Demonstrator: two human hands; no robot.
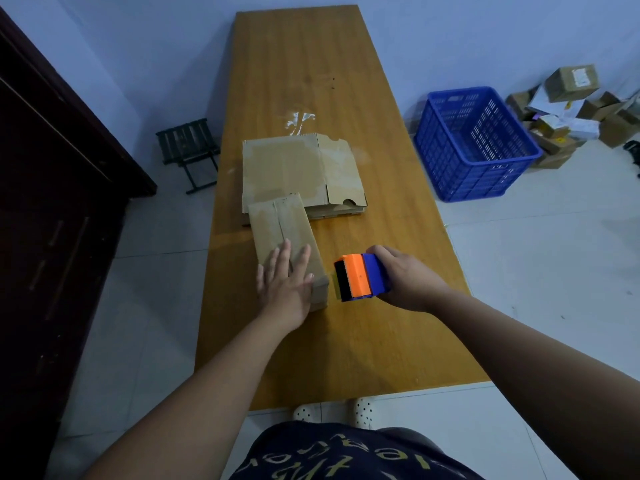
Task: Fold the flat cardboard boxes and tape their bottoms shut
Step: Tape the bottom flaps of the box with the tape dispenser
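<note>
Wooden table (363, 341) under my right hand (407, 280), pale blue wall (450, 36) far beyond my grip, white tiled floor (554, 271) to its right, dark cabinet (45, 202) well left of it, black folding stool (188, 147) beyond-left, blue crate (481, 181) beyond-right.

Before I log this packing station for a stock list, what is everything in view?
table: one, orange-brown wood, centre
folded box: one, brown, near-left part of the table
flat cardboard boxes: one stack, brown, mid-table, behind the folded box
tape dispenser: one, orange and blue, right of the folded box
crate: one, blue, floor right of the table
parcels: a pile, brown and white, floor at far right
folding stool: one, dark, floor left of the table
cabinet: one, dark brown, left edge
left hand: one, flat on the folded box
right hand: one, grips the tape dispenser
</note>
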